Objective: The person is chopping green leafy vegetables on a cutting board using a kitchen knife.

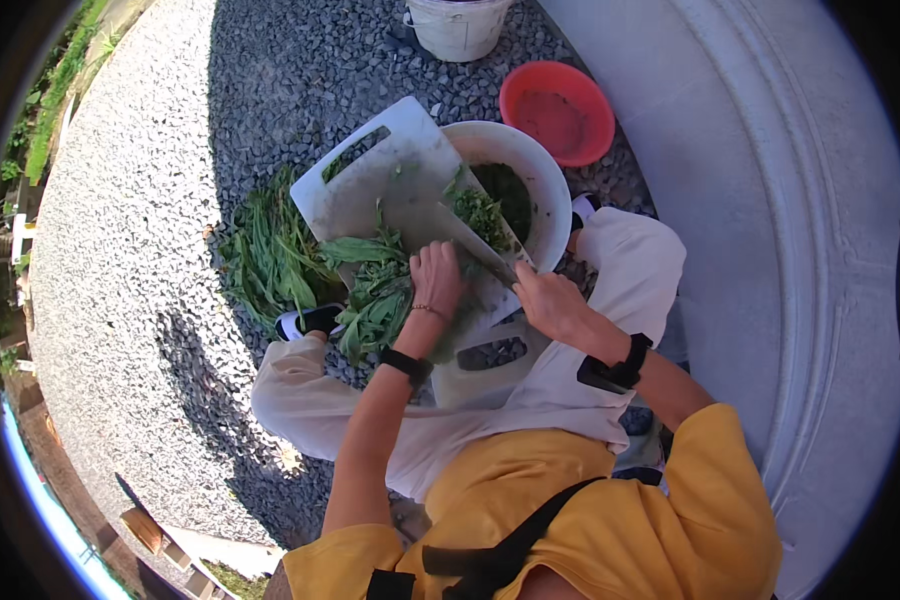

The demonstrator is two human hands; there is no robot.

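Note:
My right hand (551, 301) grips the handle of a broad-bladed kitchen knife (472, 240), its blade lying across a white plastic cutting board (390, 180). Beside the blade, my left hand (435, 277) presses down on a bunch of long green leaves (379, 289), fingers curled over them. Chopped greens (480, 214) are heaped on the board's right side, past the blade. Part of the board overlaps a round white basin (551, 180) that holds dark chopped greens (506, 191). What supports the board underneath is mostly hidden.
A larger pile of whole leaves (270, 247) lies on the gravel (270, 97) left of the board. Beyond the basin sit a red plastic basin (562, 112) and a white bucket (461, 30). A pale concrete ledge (720, 187) runs along the right.

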